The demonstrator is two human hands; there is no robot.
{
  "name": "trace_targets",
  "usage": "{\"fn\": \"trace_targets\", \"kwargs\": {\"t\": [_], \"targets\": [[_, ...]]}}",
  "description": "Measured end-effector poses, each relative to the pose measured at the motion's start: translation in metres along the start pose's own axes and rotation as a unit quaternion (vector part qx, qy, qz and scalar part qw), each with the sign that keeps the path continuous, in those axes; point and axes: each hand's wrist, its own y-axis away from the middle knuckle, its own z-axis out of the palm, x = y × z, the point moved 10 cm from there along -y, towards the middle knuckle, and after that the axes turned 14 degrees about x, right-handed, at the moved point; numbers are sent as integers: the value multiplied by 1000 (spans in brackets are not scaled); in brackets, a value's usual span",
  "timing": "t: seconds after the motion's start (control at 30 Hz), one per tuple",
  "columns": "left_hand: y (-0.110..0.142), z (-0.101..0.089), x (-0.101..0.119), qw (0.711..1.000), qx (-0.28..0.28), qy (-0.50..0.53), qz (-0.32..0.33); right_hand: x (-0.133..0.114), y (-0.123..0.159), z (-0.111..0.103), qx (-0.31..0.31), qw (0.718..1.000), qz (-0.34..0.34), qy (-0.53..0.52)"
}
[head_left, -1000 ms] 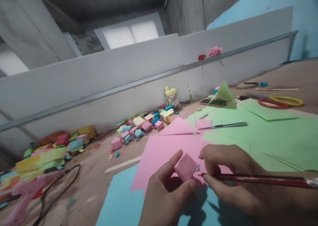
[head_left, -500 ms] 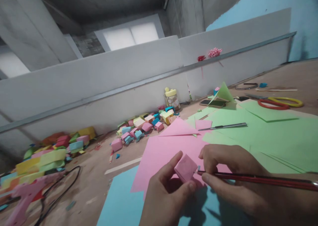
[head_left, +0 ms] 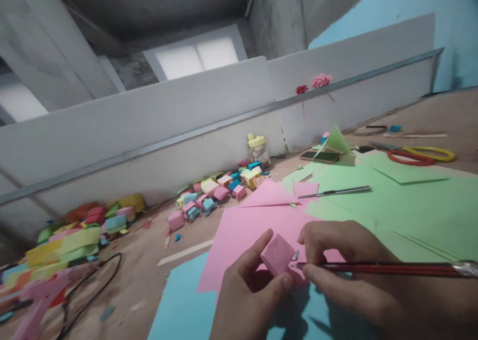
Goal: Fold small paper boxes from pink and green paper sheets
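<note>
My left hand [head_left: 254, 285] is closed around a small folded pink paper cube [head_left: 278, 254], thumb below it and fingers behind. My right hand [head_left: 347, 265] pinches a slim dark red pen [head_left: 396, 268] between thumb and fingers. Its thin tip lies at the cube's lower right edge; whether it touches is too small to tell. Both hands are above a pink paper sheet [head_left: 216, 250] and a blue paper sheet [head_left: 179, 295]. Just behind the pen tip shows a tiny blue-grey bit [head_left: 297, 255].
Green sheets [head_left: 421, 205] spread to the right, bearing a craft knife [head_left: 336, 191]. Scissors [head_left: 418, 156] and a phone [head_left: 319, 156] lie farther back. Several small paper boxes [head_left: 221, 193] are heaped by the wall near a jar [head_left: 258, 151]. A pink glue gun [head_left: 41, 295] with a black cord is at left.
The pen's tip has shifted slightly down along the cube, and its back end has risen a little. The left hand keeps hold of the cube almost unmoved.
</note>
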Motion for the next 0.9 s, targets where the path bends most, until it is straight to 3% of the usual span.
{"fn": "trace_targets", "kwargs": {"t": [0.3,0.43,0.63,0.9], "targets": [[2,-1,1,1000,5,5,3,-1,1,2,-17,1000,-6,0],[2,2,1,1000,-7,15,-2,-4,-2,-3,3,1000,-25,8],[3,-2,5,1000,23,13,2,-9,-2,-5,27,995,-59,76],[0,-8,9,999,24,21,26,6,-10,-4,-2,1000,20,7]]}}
